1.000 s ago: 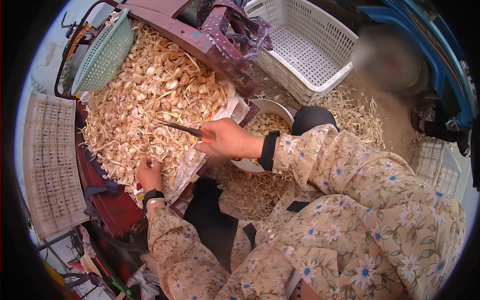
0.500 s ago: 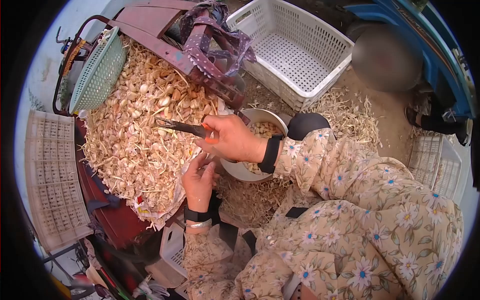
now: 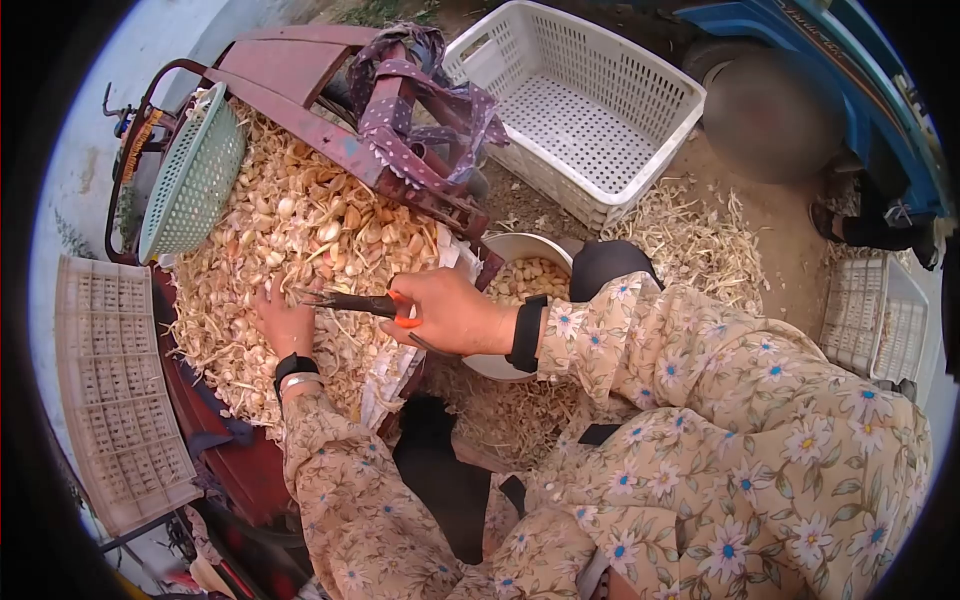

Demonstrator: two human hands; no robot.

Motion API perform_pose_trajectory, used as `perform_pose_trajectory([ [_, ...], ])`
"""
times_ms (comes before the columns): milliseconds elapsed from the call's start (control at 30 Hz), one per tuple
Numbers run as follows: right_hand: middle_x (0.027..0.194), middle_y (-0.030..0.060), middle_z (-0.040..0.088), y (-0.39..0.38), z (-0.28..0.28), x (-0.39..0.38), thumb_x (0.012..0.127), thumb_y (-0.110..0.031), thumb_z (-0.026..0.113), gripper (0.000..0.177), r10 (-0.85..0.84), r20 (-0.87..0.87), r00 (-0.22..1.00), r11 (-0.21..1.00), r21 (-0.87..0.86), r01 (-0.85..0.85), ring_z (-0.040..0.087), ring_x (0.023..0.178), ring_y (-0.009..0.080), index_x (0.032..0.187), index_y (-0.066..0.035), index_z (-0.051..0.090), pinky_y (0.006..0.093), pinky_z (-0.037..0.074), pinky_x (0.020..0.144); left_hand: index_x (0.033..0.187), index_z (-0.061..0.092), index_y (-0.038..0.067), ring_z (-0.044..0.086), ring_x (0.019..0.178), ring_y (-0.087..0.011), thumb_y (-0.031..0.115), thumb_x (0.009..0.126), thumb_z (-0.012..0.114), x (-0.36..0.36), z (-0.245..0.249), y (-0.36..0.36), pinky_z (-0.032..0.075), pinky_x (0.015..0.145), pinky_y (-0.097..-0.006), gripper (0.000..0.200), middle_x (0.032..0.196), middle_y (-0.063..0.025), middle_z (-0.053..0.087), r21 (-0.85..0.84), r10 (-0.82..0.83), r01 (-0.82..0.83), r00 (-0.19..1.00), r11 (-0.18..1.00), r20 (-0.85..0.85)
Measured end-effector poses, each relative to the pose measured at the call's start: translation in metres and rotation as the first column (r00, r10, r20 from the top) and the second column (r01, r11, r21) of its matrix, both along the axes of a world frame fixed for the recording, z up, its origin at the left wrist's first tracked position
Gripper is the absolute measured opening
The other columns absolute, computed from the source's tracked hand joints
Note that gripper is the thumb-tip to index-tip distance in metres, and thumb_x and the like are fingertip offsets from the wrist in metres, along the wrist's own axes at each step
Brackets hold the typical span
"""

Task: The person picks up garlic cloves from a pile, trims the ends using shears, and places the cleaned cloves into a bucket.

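My right hand is wrapped round orange-handled scissors, whose dark blades point left above a large heap of garlic with dry stems and skins. My left hand reaches into the heap, just left of the blade tips. Its fingers are apart on the garlic, and their tips are partly hidden among the bulbs. Under my right wrist, a pale round bucket holds trimmed garlic; my hand and sleeve cover part of it.
A white plastic crate stands beyond the bucket. A green basket leans at the heap's left, above another crate. Cut stems litter the ground. A dark red metal frame borders the heap. Another person's foot shows at right.
My left hand has moved from beside my right hand, left into the garlic heap, its fingers spreading. My right hand, with the scissors, has shifted slightly down.
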State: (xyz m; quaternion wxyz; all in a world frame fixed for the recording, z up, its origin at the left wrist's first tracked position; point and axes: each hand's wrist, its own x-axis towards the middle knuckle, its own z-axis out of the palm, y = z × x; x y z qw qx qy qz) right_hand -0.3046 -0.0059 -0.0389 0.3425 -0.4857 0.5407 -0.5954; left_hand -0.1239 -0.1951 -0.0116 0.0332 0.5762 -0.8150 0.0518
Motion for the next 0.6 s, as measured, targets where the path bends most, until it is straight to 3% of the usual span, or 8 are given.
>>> perform_pose_trajectory([
  [67, 0.068, 0.0124, 0.058, 0.001, 0.003, 0.000, 0.071, -0.023, 0.069, 0.029, 0.012, -0.006, 1.000, 1.000, 0.016, -0.012, 0.058, 0.064, 0.0283, 0.077, -0.001, 0.051, 0.0343, 0.045, 0.057, 0.121, 0.049, 0.013, 0.037, 0.116, -0.0392, 0.036, 0.066, 0.071, 0.001, -0.010, 0.020, 0.033, 0.096, -0.0426, 0.064, 0.131, -0.0188, 0.037, 0.067, -0.004, 0.002, 1.000, 0.998, 0.026],
  [100, 0.068, 0.0126, 0.058, 0.002, 0.005, 0.000, 0.071, -0.023, 0.069, 0.029, 0.017, -0.006, 1.000, 1.000, 0.023, -0.017, 0.058, 0.064, 0.0284, 0.077, -0.001, 0.051, 0.0343, 0.045, 0.057, 0.109, 0.054, 0.009, 0.039, 0.112, -0.0390, 0.024, 0.066, 0.069, -0.006, 0.002, 0.036, 0.035, 0.093, -0.0443, 0.048, 0.124, -0.0179, 0.041, 0.170, -0.034, 0.009, 0.989, 0.985, 0.146],
  [200, 0.066, 0.0129, 0.057, 0.002, 0.001, 0.004, 0.071, -0.024, 0.069, 0.029, -0.001, 0.006, 1.000, 1.000, 0.016, 0.001, 0.057, 0.062, 0.0287, 0.075, -0.001, 0.051, 0.0345, 0.044, 0.056, 0.101, 0.055, 0.007, 0.039, 0.110, -0.0390, 0.011, 0.067, 0.064, 0.034, -0.009, 0.061, 0.037, 0.090, -0.0444, 0.035, 0.119, -0.0184, 0.044, 0.087, -0.206, 0.202, 0.978, 0.975, 0.039],
  [233, 0.066, 0.0131, 0.057, 0.001, -0.001, 0.005, 0.071, -0.024, 0.069, 0.029, -0.012, 0.002, 1.000, 1.000, 0.011, 0.012, 0.057, 0.061, 0.0288, 0.074, -0.001, 0.051, 0.0344, 0.044, 0.055, 0.100, 0.056, 0.007, 0.043, 0.107, -0.0367, 0.003, 0.068, 0.059, 0.045, -0.008, 0.066, 0.039, 0.087, -0.0424, 0.032, 0.120, -0.0193, 0.043, 0.148, -0.151, 0.149, 0.988, 0.978, 0.003],
  [333, 0.063, 0.0136, 0.055, 0.001, -0.006, 0.005, 0.071, -0.024, 0.069, 0.030, -0.030, -0.009, 1.000, 1.000, 0.010, 0.030, 0.056, 0.059, 0.0291, 0.071, -0.001, 0.050, 0.0341, 0.043, 0.054, 0.100, 0.055, 0.007, 0.046, 0.105, -0.0341, 0.001, 0.068, 0.057, 0.064, -0.009, 0.087, 0.040, 0.086, -0.0393, 0.033, 0.118, -0.0189, 0.045, 0.038, -0.179, 0.206, 0.919, 0.978, -0.352],
  [367, 0.063, 0.0137, 0.055, 0.000, -0.006, 0.006, 0.072, -0.024, 0.069, 0.030, -0.029, -0.009, 1.000, 0.999, 0.015, 0.029, 0.056, 0.059, 0.0293, 0.071, -0.001, 0.050, 0.0340, 0.043, 0.054, 0.104, 0.055, 0.006, 0.047, 0.106, -0.0326, 0.000, 0.068, 0.054, 0.073, -0.013, 0.089, 0.039, 0.088, -0.0380, 0.036, 0.119, -0.0179, 0.046, -0.014, -0.195, 0.203, 0.917, 0.979, -0.347],
  [500, 0.060, 0.0130, 0.053, 0.001, -0.008, 0.013, 0.072, -0.024, 0.069, 0.030, 0.004, 0.050, 0.999, 0.996, 0.092, -0.009, 0.053, 0.054, 0.0266, 0.070, -0.002, 0.050, 0.0325, 0.041, 0.052, 0.119, 0.048, 0.002, 0.043, 0.114, -0.0336, 0.001, 0.069, 0.052, 0.091, -0.020, 0.103, 0.033, 0.096, -0.0383, 0.050, 0.126, -0.0193, 0.043, -0.149, -0.036, -0.012, 0.947, 0.989, -0.318],
  [600, 0.059, 0.0118, 0.054, 0.003, -0.011, 0.023, 0.071, -0.023, 0.069, 0.028, 0.048, 0.064, 0.997, 0.989, 0.133, -0.056, 0.052, 0.054, 0.0243, 0.070, -0.002, 0.051, 0.0310, 0.042, 0.053, 0.123, 0.044, 0.001, 0.042, 0.115, -0.0353, 0.003, 0.069, 0.053, 0.095, -0.025, 0.112, 0.030, 0.098, -0.0382, 0.054, 0.124, -0.0201, 0.045, -0.009, 0.095, -0.122, 0.818, 0.993, -0.567],
])
